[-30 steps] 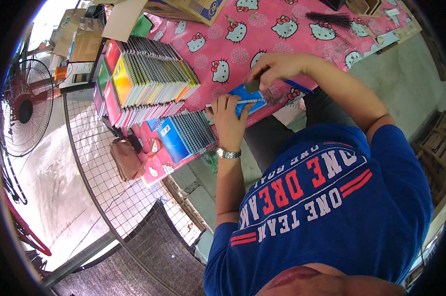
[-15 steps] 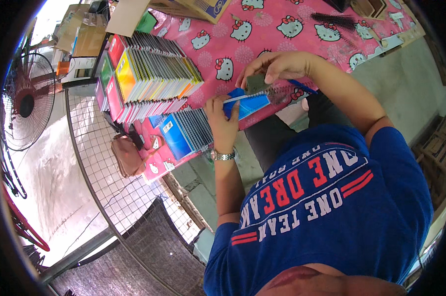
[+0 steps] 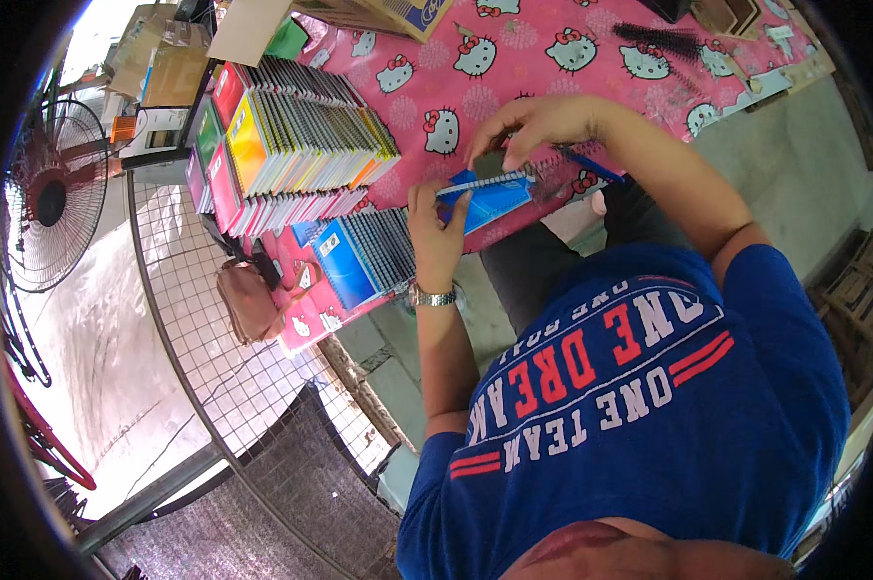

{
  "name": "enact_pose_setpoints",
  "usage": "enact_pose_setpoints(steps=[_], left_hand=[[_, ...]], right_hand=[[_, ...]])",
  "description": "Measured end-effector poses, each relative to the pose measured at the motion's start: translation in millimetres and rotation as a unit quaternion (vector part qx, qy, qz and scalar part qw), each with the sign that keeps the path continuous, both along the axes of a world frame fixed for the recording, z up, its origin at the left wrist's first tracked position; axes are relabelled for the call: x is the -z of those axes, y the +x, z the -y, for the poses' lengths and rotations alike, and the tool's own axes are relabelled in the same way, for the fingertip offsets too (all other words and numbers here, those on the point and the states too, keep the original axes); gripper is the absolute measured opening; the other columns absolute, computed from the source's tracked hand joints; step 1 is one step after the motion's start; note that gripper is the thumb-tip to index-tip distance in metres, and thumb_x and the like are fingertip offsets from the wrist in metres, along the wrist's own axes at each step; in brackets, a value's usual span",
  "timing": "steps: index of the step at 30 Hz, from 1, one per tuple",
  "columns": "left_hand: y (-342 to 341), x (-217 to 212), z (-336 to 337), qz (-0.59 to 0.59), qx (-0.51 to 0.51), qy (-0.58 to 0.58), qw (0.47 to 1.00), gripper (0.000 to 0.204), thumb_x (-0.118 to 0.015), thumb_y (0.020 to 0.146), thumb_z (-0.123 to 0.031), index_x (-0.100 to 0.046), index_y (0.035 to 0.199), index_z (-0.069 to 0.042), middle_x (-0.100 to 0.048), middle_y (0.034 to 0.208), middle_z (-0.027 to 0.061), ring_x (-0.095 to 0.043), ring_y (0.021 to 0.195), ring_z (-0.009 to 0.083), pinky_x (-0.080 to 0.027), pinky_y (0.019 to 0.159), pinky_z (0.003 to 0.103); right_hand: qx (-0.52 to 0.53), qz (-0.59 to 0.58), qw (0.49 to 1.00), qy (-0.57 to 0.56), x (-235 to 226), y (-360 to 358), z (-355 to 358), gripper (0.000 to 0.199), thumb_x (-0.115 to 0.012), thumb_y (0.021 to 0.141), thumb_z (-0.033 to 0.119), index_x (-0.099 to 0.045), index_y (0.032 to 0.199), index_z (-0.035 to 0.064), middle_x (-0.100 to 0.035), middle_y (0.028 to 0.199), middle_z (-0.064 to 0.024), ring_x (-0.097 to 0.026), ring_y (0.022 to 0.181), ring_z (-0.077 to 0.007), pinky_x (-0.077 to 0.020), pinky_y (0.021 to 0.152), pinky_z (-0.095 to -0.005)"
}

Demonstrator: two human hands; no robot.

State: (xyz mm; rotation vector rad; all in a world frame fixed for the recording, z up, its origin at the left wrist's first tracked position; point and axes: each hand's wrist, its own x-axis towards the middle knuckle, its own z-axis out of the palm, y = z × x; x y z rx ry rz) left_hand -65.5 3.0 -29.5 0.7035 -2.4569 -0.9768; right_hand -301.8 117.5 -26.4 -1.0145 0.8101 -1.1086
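A blue notebook (image 3: 499,200) with a pale spine strip and coil holes lies near the table's front edge. My left hand (image 3: 438,230), with a metal watch on its wrist, grips the notebook's left end, thumb on the blue cover. Bent over the far side of the spine, my right hand (image 3: 550,124) pinches a dark grey-green flat piece (image 3: 489,166); whether it belongs to the notebook I cannot tell. Dark spiral coil (image 3: 555,168) shows at the spine's right end. Beside it, a blue stick-like thing (image 3: 593,167) rests on the pink tablecloth (image 3: 398,116).
Tall stacks of spiral notebooks (image 3: 296,145) stand left of my hands, with a row of blue notebooks (image 3: 364,253) nearer me. A brown bag (image 3: 246,300) sits at the table's left corner. Black coils (image 3: 657,41) lie at the far right. A fan (image 3: 55,198) stands beyond a wire grid.
My right hand has lowered slightly toward the notebook's spine, and the grey-green piece is now more hidden behind it. The left hand keeps its grip, barely shifted.
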Motion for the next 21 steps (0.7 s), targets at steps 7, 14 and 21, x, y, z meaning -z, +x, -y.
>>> enact_pose_setpoints(steps=[7,14,21], left_hand=[[-9,-5,-1,-0.002,0.023,-0.05,0.998,0.029,-0.076,0.078,-0.011,-0.059,0.099,-0.002,-0.054,0.092,0.0107,-0.055,0.074,0.0225,-0.045,0.063,0.033],[-5,-2,4,0.017,0.042,-0.066,0.997,0.028,-0.074,0.08,-0.008,-0.057,0.102,0.0,-0.054,0.094,0.0098,-0.056,0.076,0.0182,-0.047,0.066,0.031],[-1,7,6,0.012,0.035,-0.012,0.999,0.031,-0.073,0.081,-0.004,-0.055,0.106,0.001,-0.055,0.099,0.0103,-0.056,0.072,0.0147,-0.047,0.063,0.027]], right_hand=[[0.03,-0.093,0.995,-0.001,3,0,6,0.046,-0.07,0.075,0.013,-0.063,0.12,0.0021,-0.063,0.114,-0.0074,-0.056,0.107,-0.0157,-0.0427,0.096,-0.0323],[-0.014,0.154,0.987,-0.034,3,4,10,0.047,-0.071,0.073,0.013,-0.064,0.119,0.0022,-0.063,0.115,-0.0085,-0.056,0.107,-0.0168,-0.0422,0.097,-0.0336],[0.001,-0.006,1.0,-0.015,-2,9,15,0.051,-0.071,0.073,0.021,-0.063,0.119,0.0012,-0.063,0.112,-0.0083,-0.056,0.105,-0.0159,-0.0469,0.09,-0.0317]])
